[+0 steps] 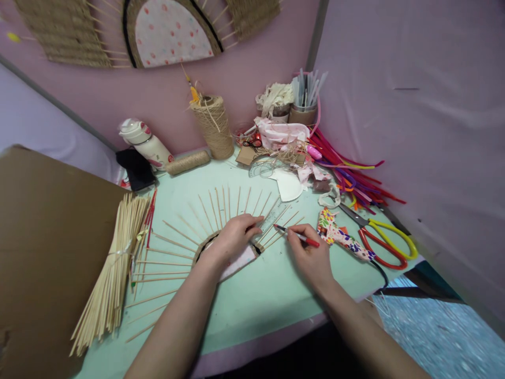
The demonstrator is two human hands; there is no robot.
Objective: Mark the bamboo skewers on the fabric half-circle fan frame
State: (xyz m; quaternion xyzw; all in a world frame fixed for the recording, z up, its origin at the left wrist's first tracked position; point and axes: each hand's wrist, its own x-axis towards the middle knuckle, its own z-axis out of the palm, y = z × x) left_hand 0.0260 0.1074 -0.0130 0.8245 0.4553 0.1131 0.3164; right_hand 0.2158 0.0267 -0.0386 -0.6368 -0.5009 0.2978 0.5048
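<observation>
A half-round craft piece [242, 261], pale with pink spots and a twine rim, lies on the table with thin wooden sticks [218, 206] fanned out around it. My left hand [239, 235] rests over its rim, thumb and fingers bent on the near end of a clear ruler [275, 215]. This ruler lies across the sticks on the right side. Pinched in my right hand [311, 258] is a red pen [300, 237], its tip just above the sticks beside the ruler. My left hand and forearm hide part of the piece.
Tied wooden sticks [114, 268] lie at left by a cardboard box [47, 252]. Behind stand a bottle [148, 145] and a twine spool [215, 126]. Right of my right hand are a flowered glue gun [343, 237], large scissors [379, 245] and coloured pipe cleaners [347, 163].
</observation>
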